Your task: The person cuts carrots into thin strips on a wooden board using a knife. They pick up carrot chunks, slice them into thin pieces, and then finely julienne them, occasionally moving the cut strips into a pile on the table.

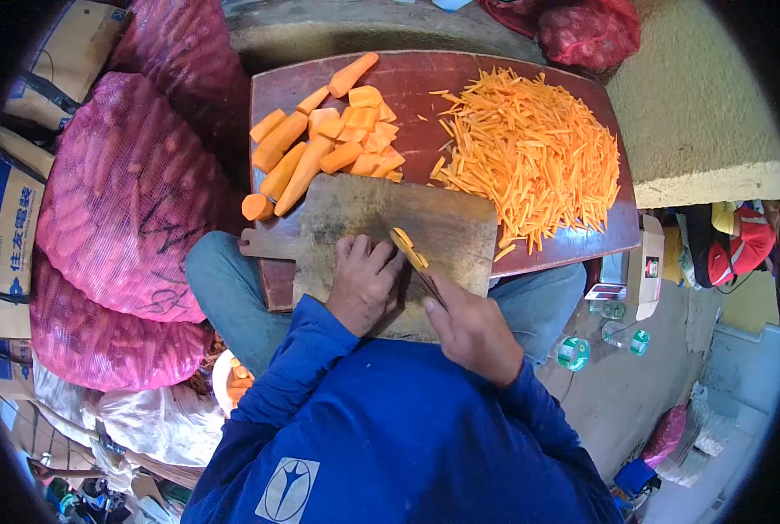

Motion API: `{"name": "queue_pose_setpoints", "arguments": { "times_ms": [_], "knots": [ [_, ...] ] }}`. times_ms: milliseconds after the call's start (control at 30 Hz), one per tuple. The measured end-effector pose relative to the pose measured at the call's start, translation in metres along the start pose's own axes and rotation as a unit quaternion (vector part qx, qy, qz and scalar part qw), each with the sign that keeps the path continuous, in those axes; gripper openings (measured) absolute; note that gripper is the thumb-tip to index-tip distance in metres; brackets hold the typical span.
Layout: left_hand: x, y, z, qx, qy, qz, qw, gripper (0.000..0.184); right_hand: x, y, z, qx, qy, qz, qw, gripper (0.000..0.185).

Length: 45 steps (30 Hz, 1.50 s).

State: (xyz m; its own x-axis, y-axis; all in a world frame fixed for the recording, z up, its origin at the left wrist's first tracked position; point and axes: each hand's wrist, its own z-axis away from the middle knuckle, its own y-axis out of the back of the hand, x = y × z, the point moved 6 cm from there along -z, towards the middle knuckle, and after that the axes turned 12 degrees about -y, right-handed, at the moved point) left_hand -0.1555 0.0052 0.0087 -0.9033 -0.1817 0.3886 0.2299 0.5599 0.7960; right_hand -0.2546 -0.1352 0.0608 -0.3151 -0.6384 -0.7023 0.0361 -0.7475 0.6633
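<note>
My left hand point(365, 284) rests on a worn wooden cutting board point(337, 205), its fingers curled down beside the blade; whatever lies under them is hidden. In my right hand point(475, 332) is a knife point(431, 285), gripped by the handle with its blade pointing away from me over the board. A few thin carrot slices point(410, 248) cling to the blade's right side. Beyond the board, to the left, lie peeled whole carrots and cut chunks point(342, 155). A large heap of carrot sticks point(538, 157) sits to the right, some touching the board's edge.
The board lies across the near edge of a dark red table point(425, 79), over my lap. Pink mesh sacks point(128, 192) of carrots are stacked at left, near cardboard boxes point(10, 227). A bowl point(224, 384) with carrot pieces stands below them. Plastic bottles point(573, 353) lie at right.
</note>
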Motion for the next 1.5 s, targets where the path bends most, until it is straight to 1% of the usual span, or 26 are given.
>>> {"name": "queue_pose_setpoints", "arguments": {
  "times_ms": [100, 133, 167, 267, 367, 433, 467, 500, 567, 633, 733, 800, 867, 1000, 1067, 1167, 1200, 1267, 1367, 1400, 1433, 1467, 1500],
  "knots": [
    [0.0, -0.001, 0.001, 0.023, -0.02, -0.006, 1.0, 0.053, -0.007, 0.0, -0.009, 0.004, 0.022, 0.023, 0.999, 0.042],
    [-0.001, 0.001, 0.002, 0.036, -0.025, -0.009, 0.999, 0.054, -0.009, 0.006, -0.004, -0.002, 0.003, 0.008, 1.0, 0.042],
    [-0.002, 0.001, 0.005, 0.036, -0.021, -0.011, 0.999, 0.054, -0.009, 0.008, 0.0, -0.011, -0.017, -0.007, 1.0, 0.042],
    [-0.002, 0.001, 0.006, 0.015, 0.007, 0.018, 1.0, 0.053, -0.008, 0.007, 0.01, -0.03, -0.017, 0.016, 0.999, 0.04],
    [-0.003, -0.003, 0.005, 0.009, 0.013, 0.021, 1.0, 0.052, -0.011, 0.001, -0.001, -0.011, 0.0, 0.017, 1.0, 0.041],
    [-0.003, -0.001, 0.006, 0.01, 0.012, 0.012, 1.0, 0.045, -0.007, -0.005, -0.012, -0.02, -0.007, 0.02, 1.0, 0.042],
    [-0.003, -0.001, 0.006, 0.01, 0.008, 0.011, 1.0, 0.045, -0.006, -0.007, -0.016, -0.033, -0.011, 0.025, 0.999, 0.043],
    [-0.003, 0.001, 0.006, 0.014, 0.002, 0.011, 1.0, 0.044, -0.006, -0.005, -0.013, -0.031, -0.011, 0.025, 0.999, 0.043],
    [-0.003, 0.001, 0.006, 0.019, -0.001, 0.009, 1.0, 0.043, -0.01, 0.005, -0.001, 0.0, 0.021, 0.008, 1.0, 0.042],
    [-0.002, 0.003, 0.005, 0.037, -0.001, 0.023, 0.999, 0.052, -0.011, 0.008, 0.012, -0.017, 0.009, 0.015, 1.0, 0.042],
    [-0.004, -0.001, 0.011, 0.014, 0.005, 0.02, 1.0, 0.055, -0.01, 0.002, 0.006, -0.024, -0.002, 0.011, 1.0, 0.042],
    [-0.005, -0.002, 0.01, 0.025, 0.001, 0.023, 0.999, 0.056, -0.007, -0.005, -0.005, -0.018, -0.001, 0.0, 1.0, 0.042],
    [-0.004, 0.001, 0.009, 0.034, -0.004, 0.026, 0.999, 0.058, -0.004, -0.011, -0.014, -0.027, -0.009, 0.039, 0.999, 0.041],
    [-0.003, 0.004, 0.009, 0.019, 0.002, 0.017, 1.0, 0.059, -0.012, 0.004, 0.006, -0.015, 0.004, 0.002, 1.0, 0.039],
    [-0.003, 0.004, 0.009, 0.017, 0.006, 0.022, 1.0, 0.059, -0.011, 0.005, 0.012, -0.031, -0.015, -0.013, 0.999, 0.039],
    [-0.003, 0.005, 0.007, 0.008, 0.004, 0.03, 1.0, 0.056, -0.005, -0.01, -0.004, -0.025, -0.039, 0.005, 0.999, 0.042],
    [-0.002, 0.007, 0.006, 0.019, -0.001, 0.031, 0.999, 0.055, -0.006, -0.009, -0.009, -0.024, -0.04, 0.004, 0.999, 0.042],
    [-0.003, 0.009, 0.006, 0.028, -0.009, 0.03, 0.999, 0.053, -0.008, -0.01, -0.017, -0.051, -0.061, 0.025, 0.997, 0.042],
    [-0.005, 0.008, 0.012, 0.043, 0.004, 0.04, 0.998, 0.049, -0.012, 0.002, 0.0, -0.04, -0.045, -0.015, 0.998, 0.042],
    [-0.006, 0.007, 0.012, 0.031, 0.008, 0.045, 0.998, 0.048, -0.01, 0.0, 0.005, -0.047, -0.043, -0.013, 0.998, 0.042],
    [-0.006, 0.006, 0.012, 0.019, 0.011, 0.05, 0.998, 0.047, -0.009, -0.001, 0.009, -0.033, -0.021, 0.003, 0.999, 0.042],
    [-0.005, 0.007, 0.013, 0.02, 0.015, 0.05, 0.998, 0.047, -0.008, -0.003, 0.01, -0.016, 0.001, 0.017, 1.0, 0.042],
    [-0.005, 0.008, 0.012, 0.023, 0.016, 0.046, 0.999, 0.046, -0.007, -0.007, 0.006, -0.016, 0.001, 0.017, 1.0, 0.042]
  ]
}}
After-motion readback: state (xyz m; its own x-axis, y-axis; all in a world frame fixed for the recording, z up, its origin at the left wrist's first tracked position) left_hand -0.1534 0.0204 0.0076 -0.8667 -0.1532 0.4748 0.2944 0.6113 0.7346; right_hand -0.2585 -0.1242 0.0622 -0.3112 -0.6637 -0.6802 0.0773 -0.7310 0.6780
